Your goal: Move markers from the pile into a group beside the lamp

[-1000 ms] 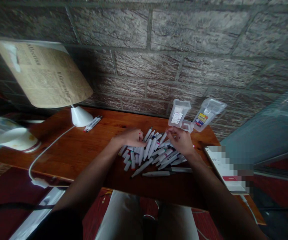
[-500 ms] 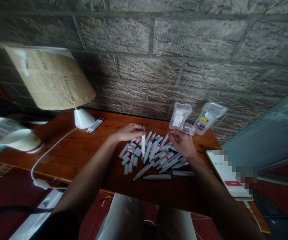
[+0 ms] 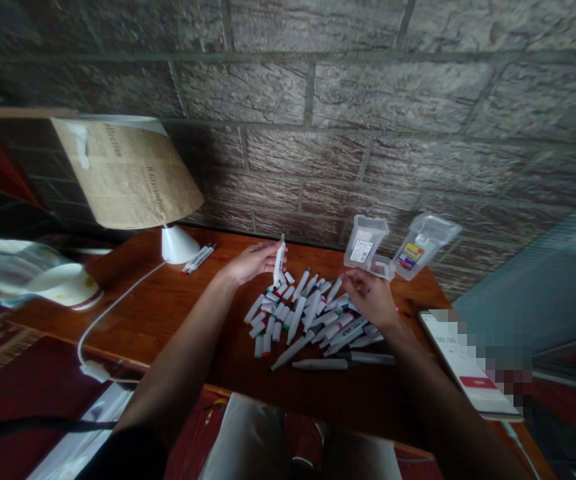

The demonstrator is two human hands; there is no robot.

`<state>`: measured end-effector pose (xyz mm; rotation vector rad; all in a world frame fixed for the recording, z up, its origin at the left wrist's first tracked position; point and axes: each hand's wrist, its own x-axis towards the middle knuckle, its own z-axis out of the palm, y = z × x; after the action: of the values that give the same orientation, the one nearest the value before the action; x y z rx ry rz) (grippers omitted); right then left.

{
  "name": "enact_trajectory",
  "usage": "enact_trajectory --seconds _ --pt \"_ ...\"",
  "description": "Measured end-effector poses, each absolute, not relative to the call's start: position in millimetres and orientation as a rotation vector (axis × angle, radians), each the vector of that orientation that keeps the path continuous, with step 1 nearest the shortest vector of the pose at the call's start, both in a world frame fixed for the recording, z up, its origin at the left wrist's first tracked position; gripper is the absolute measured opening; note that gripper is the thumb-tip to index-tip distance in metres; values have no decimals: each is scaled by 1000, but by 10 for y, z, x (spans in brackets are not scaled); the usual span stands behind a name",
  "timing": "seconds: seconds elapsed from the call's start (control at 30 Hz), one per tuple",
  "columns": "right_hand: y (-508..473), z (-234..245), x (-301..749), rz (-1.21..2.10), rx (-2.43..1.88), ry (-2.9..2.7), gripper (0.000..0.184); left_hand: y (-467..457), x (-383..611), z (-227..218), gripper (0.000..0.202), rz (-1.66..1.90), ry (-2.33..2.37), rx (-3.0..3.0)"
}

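Observation:
My left hand [image 3: 254, 261] is closed on a white marker [image 3: 279, 263], held upright above the left side of a pile. Its thin grey tip points up. Below lie several white marker caps [image 3: 271, 327] with coloured ends, and beside them several uncapped white markers [image 3: 313, 310]. Over the right side of the pile hovers my right hand [image 3: 372, 295], its fingers curled and pinched together close to a marker lying there. Whether something small sits between those fingertips is hidden.
Two clear plastic containers [image 3: 367, 240] stand at the back right, one with an open lid. A phone [image 3: 468, 363] lies at the right edge. At left are a lamp [image 3: 178, 245], its cord, two or so markers [image 3: 199, 259] and a white cup [image 3: 71, 287]. A brick wall rises behind.
My left hand has raised and turned the marker, so its printed side now shows. The right hand stays nearly in place. The whole view has shifted slightly.

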<state>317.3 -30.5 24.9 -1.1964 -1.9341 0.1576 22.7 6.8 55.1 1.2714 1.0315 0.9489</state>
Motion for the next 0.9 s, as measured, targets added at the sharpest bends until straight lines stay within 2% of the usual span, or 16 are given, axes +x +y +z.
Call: enact_trajectory --seconds 0.1,0.2,0.33,0.43,0.67,0.83,0.9 --pt "-308 253 3176 187 -1192 -1932 23 124 63 504 44 863 1248 1482" --pt "-310 267 3178 193 -1187 -1930 24 149 -125 474 40 699 1742 1792" --pt "-309 273 3184 180 -1177 -1936 24 164 -348 459 40 354 2316 1762" --pt "-309 264 3185 189 -1171 -1941 23 173 -452 460 45 190 2380 1682" --pt "-311 261 3181 142 -1149 -1941 23 77 -177 536 52 138 2397 1743" --pt "-306 254 3188 127 -1144 -1924 25 13 72 523 37 -1 2353 1850" --pt "-306 255 3189 126 -1144 -1930 26 25 33 504 37 -30 2357 1848"
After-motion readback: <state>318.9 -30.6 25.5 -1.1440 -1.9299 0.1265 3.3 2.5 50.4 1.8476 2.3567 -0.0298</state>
